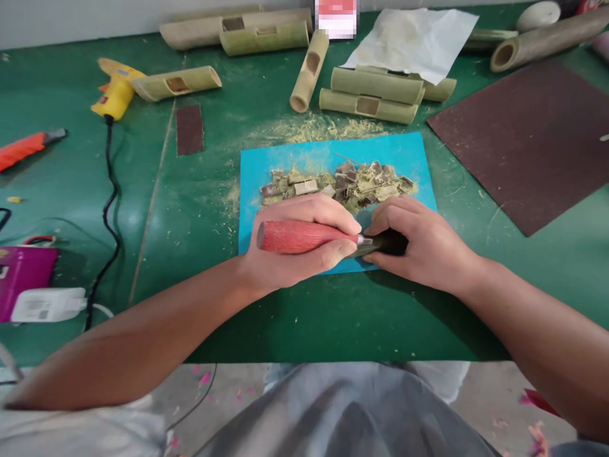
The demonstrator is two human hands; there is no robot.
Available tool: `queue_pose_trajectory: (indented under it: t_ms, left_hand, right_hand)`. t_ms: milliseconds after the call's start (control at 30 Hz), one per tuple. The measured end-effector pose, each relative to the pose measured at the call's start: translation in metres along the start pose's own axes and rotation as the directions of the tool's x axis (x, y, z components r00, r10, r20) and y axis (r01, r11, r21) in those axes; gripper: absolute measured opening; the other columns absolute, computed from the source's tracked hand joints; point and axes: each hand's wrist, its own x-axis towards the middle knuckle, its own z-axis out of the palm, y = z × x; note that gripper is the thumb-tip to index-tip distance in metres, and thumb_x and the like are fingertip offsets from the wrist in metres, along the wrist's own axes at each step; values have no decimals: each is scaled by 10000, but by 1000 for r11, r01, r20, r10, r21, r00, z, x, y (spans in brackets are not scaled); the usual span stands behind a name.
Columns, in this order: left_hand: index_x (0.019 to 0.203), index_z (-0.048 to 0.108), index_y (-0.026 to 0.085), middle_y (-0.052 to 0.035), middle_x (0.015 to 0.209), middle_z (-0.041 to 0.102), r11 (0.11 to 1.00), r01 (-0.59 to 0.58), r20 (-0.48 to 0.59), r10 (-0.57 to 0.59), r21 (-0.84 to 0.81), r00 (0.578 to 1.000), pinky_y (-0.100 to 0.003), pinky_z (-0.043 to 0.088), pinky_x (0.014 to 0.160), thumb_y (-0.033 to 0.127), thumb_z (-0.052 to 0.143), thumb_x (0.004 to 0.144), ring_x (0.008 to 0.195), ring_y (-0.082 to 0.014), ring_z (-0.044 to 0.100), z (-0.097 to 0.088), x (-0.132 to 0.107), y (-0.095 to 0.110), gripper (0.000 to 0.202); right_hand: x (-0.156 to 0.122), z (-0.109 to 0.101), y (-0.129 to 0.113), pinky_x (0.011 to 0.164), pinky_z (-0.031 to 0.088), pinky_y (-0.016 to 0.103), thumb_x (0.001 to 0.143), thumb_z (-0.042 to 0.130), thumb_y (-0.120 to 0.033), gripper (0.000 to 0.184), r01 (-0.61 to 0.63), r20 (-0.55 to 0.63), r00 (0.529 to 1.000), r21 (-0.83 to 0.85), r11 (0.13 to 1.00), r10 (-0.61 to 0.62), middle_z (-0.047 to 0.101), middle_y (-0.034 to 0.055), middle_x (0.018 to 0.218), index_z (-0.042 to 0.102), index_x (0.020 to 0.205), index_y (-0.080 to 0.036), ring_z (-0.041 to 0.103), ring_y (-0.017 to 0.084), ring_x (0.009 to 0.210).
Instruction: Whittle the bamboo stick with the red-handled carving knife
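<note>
My left hand [280, 270] is closed around the red, ribbed handle of a carving knife [304, 237], its short metal tip pointing right. That tip meets a dark greenish piece [392, 242], which looks like bamboo. My right hand [425, 244] pinches this piece between thumb and fingers and covers much of it. Both hands are over a blue sheet [333, 149] on the green table. Just beyond them on the sheet lies a heap of bamboo chips and shavings [361, 181].
Cut bamboo tubes [375, 86] lie along the back, some under white paper [404, 38]. A yellow hot glue gun [118, 89] with a black cord and an orange utility knife [23, 151] are at left. Brown sandpaper [528, 139] lies at right, a small strip [189, 130] at left.
</note>
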Motion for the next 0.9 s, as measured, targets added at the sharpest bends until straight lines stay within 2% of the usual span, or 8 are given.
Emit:
queue_pose_trajectory:
  t_ms: [133,267,533,633,800,900]
  left_hand:
    - [850,812,241,-27,871,838,1000,9,-38,-10,-9,999,-314,640,766,152,740,856,811,-179,791,1,0,1,114]
    - [808,811,263,-17,840,833,997,72,-58,-73,-32,996,-336,635,735,159,731,842,783,-192,781,1,1,2,135]
    - [824,808,255,-23,851,827,994,93,-43,-96,-58,995,-330,632,750,192,752,848,795,-186,772,1,2,0,87]
    - [832,802,253,-35,872,822,994,94,-7,-95,-60,996,-332,637,770,194,778,845,818,-190,772,1,3,0,66]
    - [819,793,253,-41,915,835,993,95,39,-93,-74,995,-336,667,851,162,816,817,853,-188,793,1,6,2,94]
    - [813,788,278,-33,918,843,989,131,31,-129,-68,991,-351,677,821,165,844,787,849,-206,806,3,5,4,128]
  right_hand:
    - [0,1,2,825,528,405,811,751,-201,161,0,-13,1000,11,1000,0,710,49,951,631,906,-250,662,250,921]
    - [0,1,2,823,530,402,795,773,-215,181,-12,-27,1000,18,1000,12,710,42,947,632,900,-259,662,249,916]
    - [0,1,2,824,532,421,818,759,-227,162,-12,-12,1000,20,1000,12,709,55,956,633,916,-254,661,262,935]
    - [0,3,3,834,530,426,823,755,-230,155,-13,-21,1000,36,999,14,704,53,949,628,909,-257,658,261,931]
    - [0,4,4,828,526,424,829,735,-232,146,1,-21,1000,36,999,0,687,50,936,608,896,-260,640,260,921]
    - [0,5,4,825,523,424,828,718,-213,143,14,-31,999,29,999,-13,687,47,927,594,883,-261,628,253,909]
